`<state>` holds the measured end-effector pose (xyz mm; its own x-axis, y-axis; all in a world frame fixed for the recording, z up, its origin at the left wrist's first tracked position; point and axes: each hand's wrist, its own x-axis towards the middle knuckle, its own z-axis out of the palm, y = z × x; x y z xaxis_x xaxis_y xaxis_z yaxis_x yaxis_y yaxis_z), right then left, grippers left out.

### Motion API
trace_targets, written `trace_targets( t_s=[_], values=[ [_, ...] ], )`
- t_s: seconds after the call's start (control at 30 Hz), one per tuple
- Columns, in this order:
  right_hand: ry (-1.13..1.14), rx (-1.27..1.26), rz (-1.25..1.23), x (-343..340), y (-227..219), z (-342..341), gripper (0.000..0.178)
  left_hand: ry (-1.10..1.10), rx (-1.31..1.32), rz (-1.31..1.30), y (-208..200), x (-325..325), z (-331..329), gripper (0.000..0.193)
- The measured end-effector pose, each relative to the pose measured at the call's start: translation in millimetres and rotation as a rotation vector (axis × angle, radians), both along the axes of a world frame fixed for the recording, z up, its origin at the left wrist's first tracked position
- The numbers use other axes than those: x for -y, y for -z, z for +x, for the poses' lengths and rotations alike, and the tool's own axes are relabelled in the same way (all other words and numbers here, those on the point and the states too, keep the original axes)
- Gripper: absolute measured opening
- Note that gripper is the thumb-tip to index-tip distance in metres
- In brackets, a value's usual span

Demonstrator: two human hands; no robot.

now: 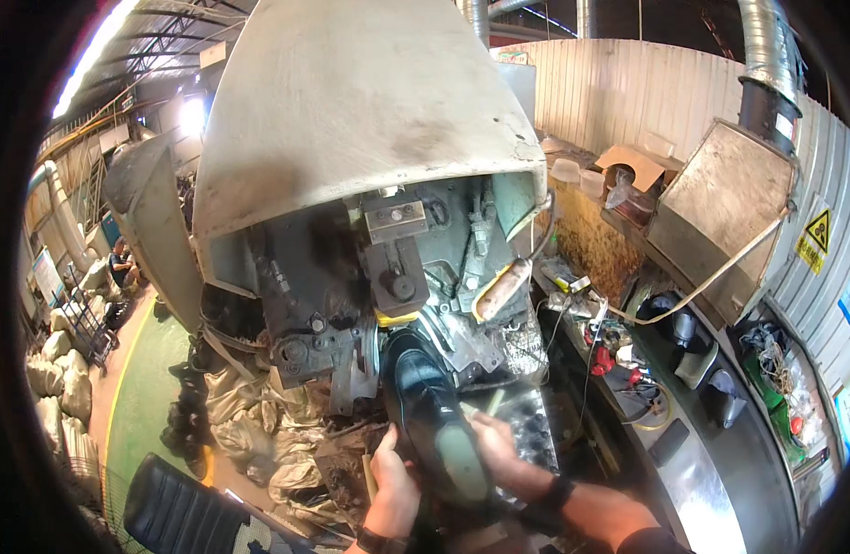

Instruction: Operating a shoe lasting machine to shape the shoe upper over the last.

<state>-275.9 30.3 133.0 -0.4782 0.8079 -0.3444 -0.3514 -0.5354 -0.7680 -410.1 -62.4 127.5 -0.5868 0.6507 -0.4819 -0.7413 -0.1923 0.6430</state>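
Observation:
A glossy black shoe [423, 392] lies lengthwise in front of me, toe pointing away, with a pale green block [460, 458], probably a last, showing at its near end. My left hand [394, 482] grips its near left side, fingers partly hidden beneath. On the opposite side my right hand [501, 451] is closed against the shoe, with a dark band on that wrist. The toe reaches in under the dark metal head [395, 282] of a machine, close to its jaws and a yellow strip. Whether it touches them I cannot tell.
A large pale hood [370, 102] overhangs the machine. An orange-and-white cylinder [502, 289] hangs at its right. Farther right, a bench holds tools and cables, and dark shoes [723, 399] lie on a belt. Sacks [245, 434] and a black chair [190, 508] are at left.

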Motion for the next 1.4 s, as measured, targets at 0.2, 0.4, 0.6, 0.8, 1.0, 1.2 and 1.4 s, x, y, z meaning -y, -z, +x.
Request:
trace_targets(
  t_s=[0.2,0.4,0.6,0.8,1.0,1.2,1.4],
  values=[
    [-0.003,0.062,0.005,-4,18,-9,0.026,-0.020,0.062,-0.001,7,-7,-4,0.030],
    [0.038,-0.021,0.013,-9,33,-13,0.024,-0.016,0.101,0.061,30,-16,-7,0.031],
    [0.040,-0.160,0.031,-25,53,-22,0.030,-0.052,0.207,0.177,42,-30,-6,0.036],
    [0.022,-0.226,-0.012,-35,62,-23,0.038,-0.001,0.203,0.204,48,-33,-8,0.040],
    [-0.019,-0.208,0.000,-34,56,-20,0.041,-0.013,0.157,0.219,48,-33,-1,0.043],
    [0.021,-0.132,0.020,-38,62,-22,0.044,-0.099,0.062,0.174,55,-39,1,0.041],
    [0.073,-0.156,-0.027,-37,59,-24,0.043,-0.152,-0.024,0.131,65,-43,-1,0.036]
  ],
)
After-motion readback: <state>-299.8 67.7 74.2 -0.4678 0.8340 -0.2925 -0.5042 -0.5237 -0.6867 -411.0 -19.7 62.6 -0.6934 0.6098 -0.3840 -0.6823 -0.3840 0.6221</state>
